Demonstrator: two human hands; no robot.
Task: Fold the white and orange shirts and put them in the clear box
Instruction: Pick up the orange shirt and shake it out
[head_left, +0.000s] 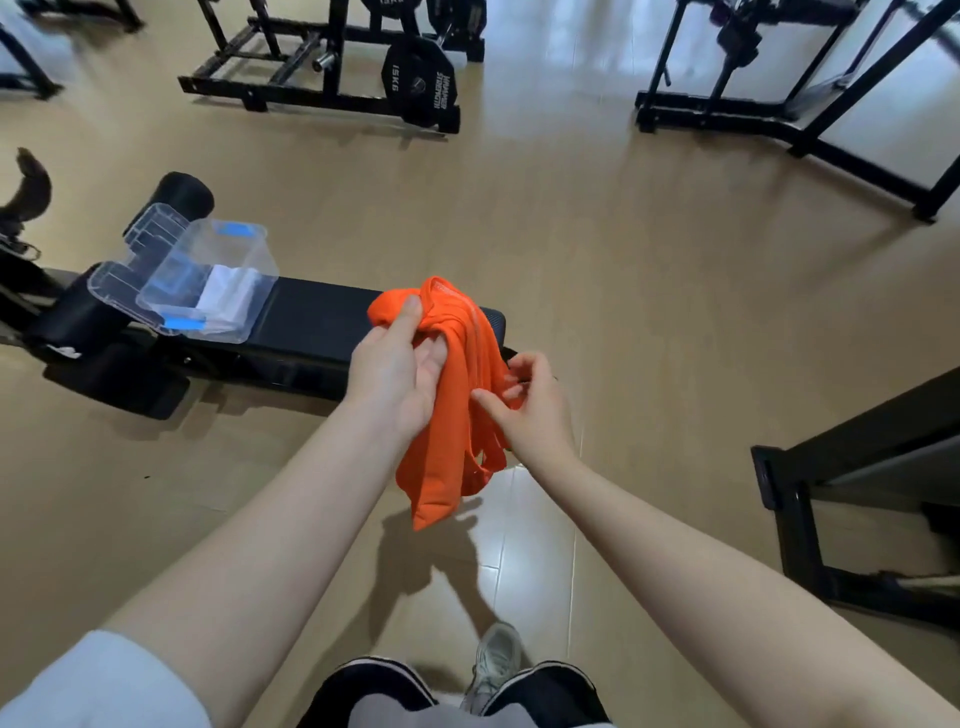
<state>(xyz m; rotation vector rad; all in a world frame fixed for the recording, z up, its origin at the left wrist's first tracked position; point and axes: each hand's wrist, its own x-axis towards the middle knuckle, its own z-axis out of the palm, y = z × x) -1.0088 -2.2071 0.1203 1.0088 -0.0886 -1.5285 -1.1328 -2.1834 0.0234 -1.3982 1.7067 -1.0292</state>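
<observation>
One orange shirt (447, 395), bunched, is held above the floor (623, 270) by two hands, left hand (397, 374) gripping, right hand (524, 400) fingers pinching, while one white shirt (228, 301) lies in one clear box (208, 280) on the tabletop (317, 317).

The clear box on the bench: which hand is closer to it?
Left. The left hand, gripping the orange shirt, is nearer the clear box; the right hand is further right.

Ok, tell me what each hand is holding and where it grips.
The left hand grips the orange shirt near its bunched top. The right hand pinches its hanging folds at the side.
</observation>
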